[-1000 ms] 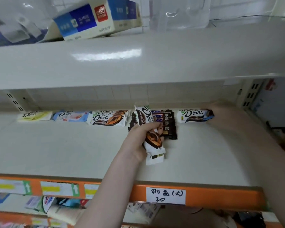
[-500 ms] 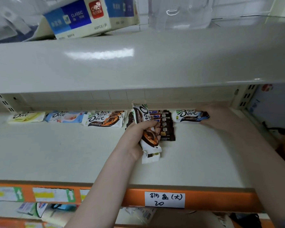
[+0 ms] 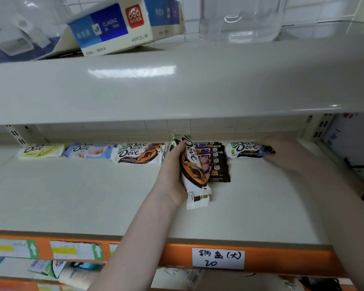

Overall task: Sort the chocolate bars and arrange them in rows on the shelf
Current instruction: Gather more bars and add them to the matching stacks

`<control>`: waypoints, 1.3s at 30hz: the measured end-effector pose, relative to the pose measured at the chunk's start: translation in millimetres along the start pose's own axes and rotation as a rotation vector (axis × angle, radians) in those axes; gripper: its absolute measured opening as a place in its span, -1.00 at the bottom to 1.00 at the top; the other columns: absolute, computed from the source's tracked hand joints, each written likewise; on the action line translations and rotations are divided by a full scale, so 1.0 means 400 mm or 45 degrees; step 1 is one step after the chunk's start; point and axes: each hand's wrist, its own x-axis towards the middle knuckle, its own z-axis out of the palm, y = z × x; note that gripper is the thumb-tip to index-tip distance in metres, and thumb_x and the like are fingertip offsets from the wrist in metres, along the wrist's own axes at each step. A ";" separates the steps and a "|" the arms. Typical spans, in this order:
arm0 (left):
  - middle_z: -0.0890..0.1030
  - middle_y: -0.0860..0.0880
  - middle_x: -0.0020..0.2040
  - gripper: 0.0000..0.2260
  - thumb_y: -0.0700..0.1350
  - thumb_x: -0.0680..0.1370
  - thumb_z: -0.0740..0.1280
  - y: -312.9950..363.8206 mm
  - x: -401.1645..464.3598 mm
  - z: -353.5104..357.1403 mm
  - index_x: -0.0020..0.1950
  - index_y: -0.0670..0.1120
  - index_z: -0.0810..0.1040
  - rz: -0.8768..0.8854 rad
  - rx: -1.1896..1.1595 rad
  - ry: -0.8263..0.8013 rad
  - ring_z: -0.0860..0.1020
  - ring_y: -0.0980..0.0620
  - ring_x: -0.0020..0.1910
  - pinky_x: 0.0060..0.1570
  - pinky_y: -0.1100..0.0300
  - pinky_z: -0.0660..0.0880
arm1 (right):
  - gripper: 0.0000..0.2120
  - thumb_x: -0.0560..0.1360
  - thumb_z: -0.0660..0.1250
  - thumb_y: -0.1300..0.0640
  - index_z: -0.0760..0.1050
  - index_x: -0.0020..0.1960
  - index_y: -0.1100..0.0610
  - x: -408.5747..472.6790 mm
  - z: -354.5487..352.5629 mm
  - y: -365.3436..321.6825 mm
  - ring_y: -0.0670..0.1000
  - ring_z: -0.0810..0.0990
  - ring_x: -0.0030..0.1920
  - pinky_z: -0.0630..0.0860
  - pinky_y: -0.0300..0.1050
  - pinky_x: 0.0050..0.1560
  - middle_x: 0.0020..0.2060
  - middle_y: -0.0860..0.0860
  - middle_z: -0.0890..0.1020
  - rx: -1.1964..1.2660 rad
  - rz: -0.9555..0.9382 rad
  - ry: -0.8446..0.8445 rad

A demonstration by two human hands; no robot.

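My left hand (image 3: 170, 175) grips a white, brown and orange Dove bar (image 3: 192, 164), held lengthwise and tilted up over the cream shelf (image 3: 72, 196). Behind it lies a stack of dark brown bars (image 3: 215, 162), partly hidden by the held bar. At the back right my right hand (image 3: 286, 152) pinches the right end of a white Dove bar with a blue end (image 3: 244, 149) lying flat. Along the back wall to the left lie an orange-brown Dove stack (image 3: 139, 153), a light blue Dove bar (image 3: 88, 151) and a yellow Dove bar (image 3: 40, 151).
The upper shelf (image 3: 177, 80) overhangs low above the row. On it stand a blue tissue box (image 3: 118, 24) and clear plastic containers (image 3: 240, 17). An orange price rail (image 3: 177, 255) with a handwritten label (image 3: 218, 258) edges the front. Packets lie on the shelf below.
Both hands keep nearly the same places and the same grips. Only the view has shifted slightly.
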 end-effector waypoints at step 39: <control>0.67 -0.21 -0.04 -0.71 -0.26 0.43 0.40 -0.022 -0.062 -0.047 0.15 -0.25 0.55 0.276 -0.001 0.333 0.66 -0.08 -0.19 -0.17 0.09 0.63 | -0.68 0.46 0.31 0.25 0.52 0.03 -0.18 -0.166 0.015 -0.352 -0.21 0.61 -0.18 0.54 -0.22 -0.22 -0.23 -0.19 0.62 1.092 -0.046 -0.026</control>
